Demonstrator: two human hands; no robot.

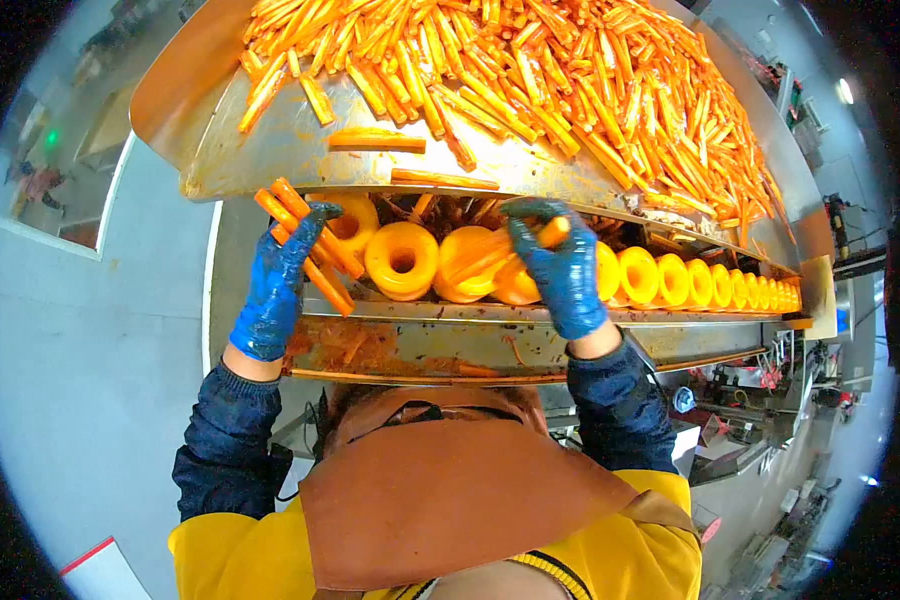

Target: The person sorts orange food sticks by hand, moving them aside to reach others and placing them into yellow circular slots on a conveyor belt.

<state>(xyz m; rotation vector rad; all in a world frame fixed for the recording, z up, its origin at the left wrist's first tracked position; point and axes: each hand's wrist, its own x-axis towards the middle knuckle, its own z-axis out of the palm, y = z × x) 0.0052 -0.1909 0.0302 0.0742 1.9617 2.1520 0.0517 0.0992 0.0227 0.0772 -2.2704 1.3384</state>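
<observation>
My left hand (273, 290), in a wet blue glove, is closed around a few glossy orange sticks (310, 230) that slant across its fingers, at the left end of a row of yellow ring-shaped cups (402, 260). Farther right, my right hand (560, 268), also gloved in blue, grips an orange stick (553, 232) whose end shows between thumb and fingers. Blurred sticks (478, 262) beside that hand overlap the cups. The round openings of the cups face me, and the right hand hides part of the row.
Above the row, a metal tray (270, 160) carries a big heap of orange sticks (610, 100), with two lying near its front edge. Below the cups runs a stained metal trough (420, 345) with scraps. A brown apron (460, 500) covers my front. Machinery (750, 430) stands at right.
</observation>
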